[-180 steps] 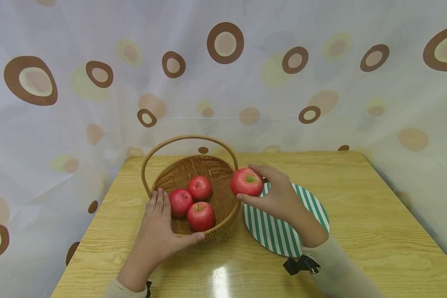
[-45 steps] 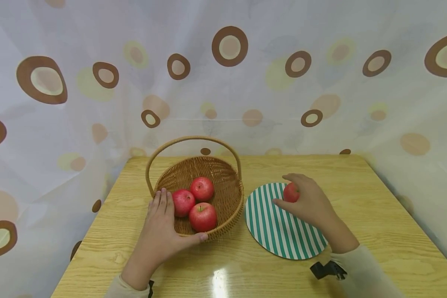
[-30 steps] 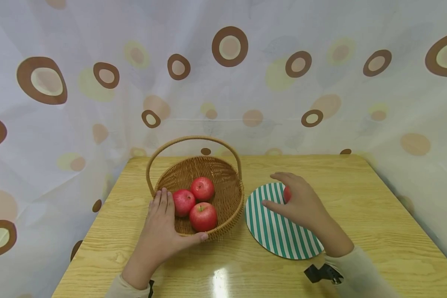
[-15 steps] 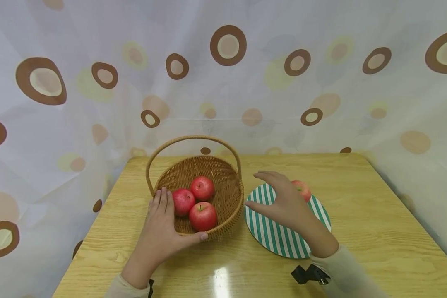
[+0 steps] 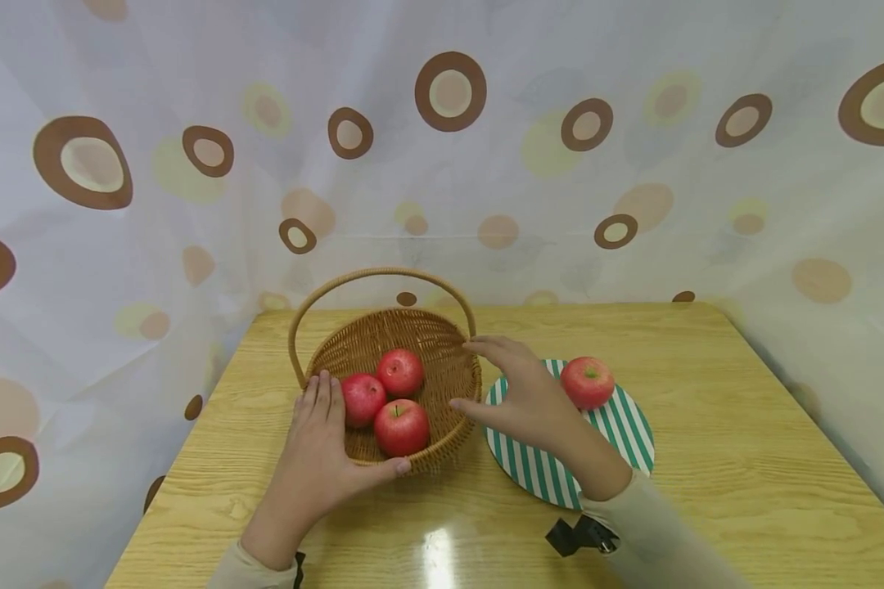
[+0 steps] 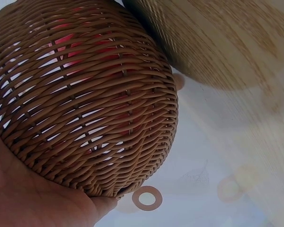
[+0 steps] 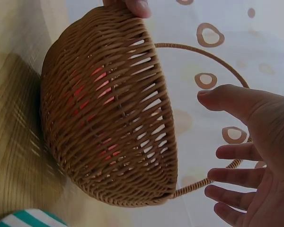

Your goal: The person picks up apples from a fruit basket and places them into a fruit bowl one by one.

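Observation:
A brown wicker basket (image 5: 449,384) with a tall arched handle stands on the table and holds three red apples (image 5: 401,429). My left hand (image 5: 317,466) holds its near left rim, the fingers over the side and the thumb along the front edge. In the left wrist view, that palm (image 6: 33,194) lies against the woven outside. My right hand (image 5: 526,401) holds nothing; its thumb and fingers are spread apart at the basket's right rim. Behind that hand, another red apple (image 5: 588,383) sits on a round green-and-white striped mat (image 5: 629,421).
The wooden table (image 5: 737,425) stretches off to the right of the mat and in front of the basket. A pale curtain (image 5: 516,188) with brown and yellow circles hangs behind the table and along both sides.
My right hand has carried an apple from the basket side to the striped mat, let go of it there and moved back left to the basket. My left hand stays on the rim.

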A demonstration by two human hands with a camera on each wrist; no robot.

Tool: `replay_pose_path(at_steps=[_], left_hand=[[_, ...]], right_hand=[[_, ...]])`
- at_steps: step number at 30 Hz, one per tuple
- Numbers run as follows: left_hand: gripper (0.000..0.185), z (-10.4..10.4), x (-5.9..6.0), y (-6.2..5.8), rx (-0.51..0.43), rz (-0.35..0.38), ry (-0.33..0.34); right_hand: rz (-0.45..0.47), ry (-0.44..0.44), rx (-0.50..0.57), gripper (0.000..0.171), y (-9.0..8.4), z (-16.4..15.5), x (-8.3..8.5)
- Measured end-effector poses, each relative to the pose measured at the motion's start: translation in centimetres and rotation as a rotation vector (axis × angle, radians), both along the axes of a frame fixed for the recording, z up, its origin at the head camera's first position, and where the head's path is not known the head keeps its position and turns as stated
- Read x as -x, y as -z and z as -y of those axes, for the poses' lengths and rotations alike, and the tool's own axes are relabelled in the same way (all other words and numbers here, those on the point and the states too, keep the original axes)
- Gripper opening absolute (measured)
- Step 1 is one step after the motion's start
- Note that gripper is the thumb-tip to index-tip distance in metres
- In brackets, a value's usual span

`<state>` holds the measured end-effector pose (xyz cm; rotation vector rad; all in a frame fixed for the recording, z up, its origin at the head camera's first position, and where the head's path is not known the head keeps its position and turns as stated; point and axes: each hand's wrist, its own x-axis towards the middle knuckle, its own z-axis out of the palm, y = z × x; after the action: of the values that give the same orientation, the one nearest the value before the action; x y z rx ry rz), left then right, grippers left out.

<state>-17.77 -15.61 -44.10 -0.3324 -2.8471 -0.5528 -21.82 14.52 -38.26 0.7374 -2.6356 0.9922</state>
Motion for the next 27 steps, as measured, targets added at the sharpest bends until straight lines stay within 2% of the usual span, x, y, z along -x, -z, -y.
replay_pose_path(at_steps=[8,13,21,27], left_hand=[[0.147,0.0,-0.1,-0.2,0.001,-0.001,-0.001],[0.148,-0.1,-0.1,-0.2,0.000,-0.010,0.001],[0.147,0.0,0.0,-0.2,-0.003,-0.029,0.002],[0.148,0.0,0.0,-0.2,0.002,-0.035,0.006]], right_hand=[[0.051,-0.036,0.020,0.072,0.2,1.7,0.0],[0.079,-0.059,0.033,0.072,0.9,2.5,0.3],[0.065,-0.104,0.024,0.068,1.4,3.7,0.5],[0.098,-0.139,0.025,0.067,1.5,4.4,0.7]])
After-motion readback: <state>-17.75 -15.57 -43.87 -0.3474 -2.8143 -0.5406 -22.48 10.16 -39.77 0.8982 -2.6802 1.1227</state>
